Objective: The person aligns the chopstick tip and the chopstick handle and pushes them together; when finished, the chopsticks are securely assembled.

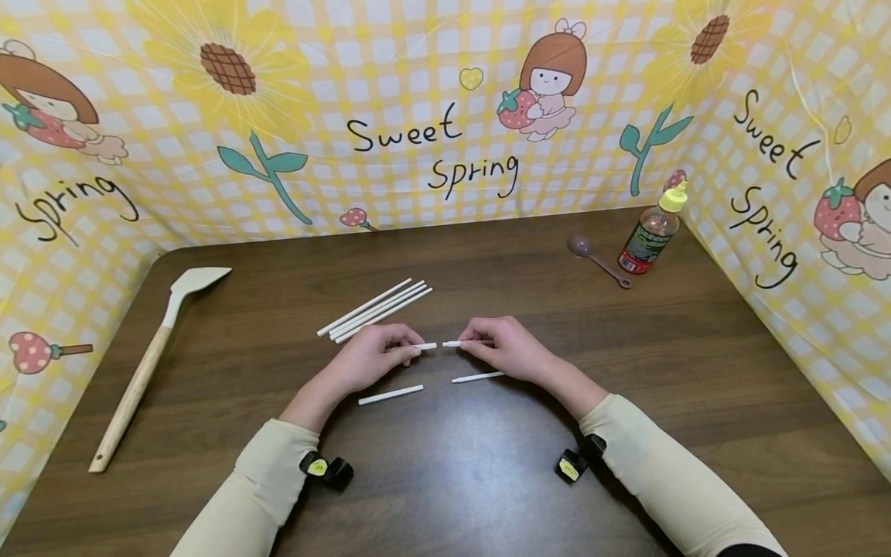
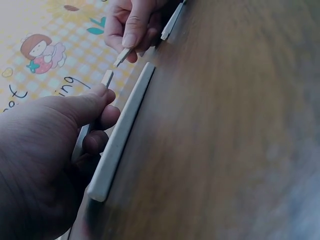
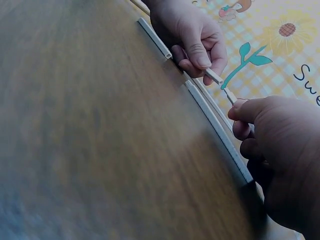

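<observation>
My left hand [image 1: 372,357] pinches a short white stick [image 1: 428,346] between thumb and fingers; its near end looks hollow in the right wrist view. Across a small gap, my right hand [image 1: 506,348] pinches another white stick [image 1: 451,343] with a narrower, stepped tip. The two ends face each other, roughly in line and apart. On the table in front of the left hand lies a loose white stick [image 1: 391,395]. A second loose stick [image 1: 475,377] with a thinner tip lies by the right hand, which partly hides it.
Several longer white sticks [image 1: 365,307] lie side by side behind the left hand. A spatula [image 1: 130,398] with a wooden handle is at the left. At the back right are a brownish spoon [image 1: 579,246] and a yellow-capped bottle [image 1: 647,241]. Patterned cloth [image 1: 404,186] surrounds the table.
</observation>
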`<state>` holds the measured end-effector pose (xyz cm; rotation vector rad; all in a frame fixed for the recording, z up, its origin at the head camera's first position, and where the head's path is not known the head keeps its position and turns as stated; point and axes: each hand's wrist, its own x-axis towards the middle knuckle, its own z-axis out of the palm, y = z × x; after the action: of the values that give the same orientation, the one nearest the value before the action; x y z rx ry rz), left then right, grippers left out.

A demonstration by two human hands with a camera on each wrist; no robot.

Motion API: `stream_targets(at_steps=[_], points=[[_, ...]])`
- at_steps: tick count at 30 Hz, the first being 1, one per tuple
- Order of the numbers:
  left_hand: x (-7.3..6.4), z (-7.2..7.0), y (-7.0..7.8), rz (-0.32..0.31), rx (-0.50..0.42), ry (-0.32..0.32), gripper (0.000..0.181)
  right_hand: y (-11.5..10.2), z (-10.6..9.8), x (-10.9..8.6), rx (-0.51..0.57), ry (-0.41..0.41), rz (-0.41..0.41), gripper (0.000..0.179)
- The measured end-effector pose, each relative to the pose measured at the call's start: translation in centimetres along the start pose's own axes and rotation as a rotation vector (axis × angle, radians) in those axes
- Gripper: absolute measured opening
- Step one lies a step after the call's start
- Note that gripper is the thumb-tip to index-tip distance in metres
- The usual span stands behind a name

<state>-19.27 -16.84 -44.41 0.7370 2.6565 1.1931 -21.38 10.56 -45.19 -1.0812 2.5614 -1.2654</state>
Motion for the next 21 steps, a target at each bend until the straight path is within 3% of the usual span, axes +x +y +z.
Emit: stream_targets(at_steps=[21], points=[[0.05,0.28,0.30,0.030,0.027,0.005,0.003,-0.21,0.36,0.02,-0.010,-0.006,-0.023,0.004]])
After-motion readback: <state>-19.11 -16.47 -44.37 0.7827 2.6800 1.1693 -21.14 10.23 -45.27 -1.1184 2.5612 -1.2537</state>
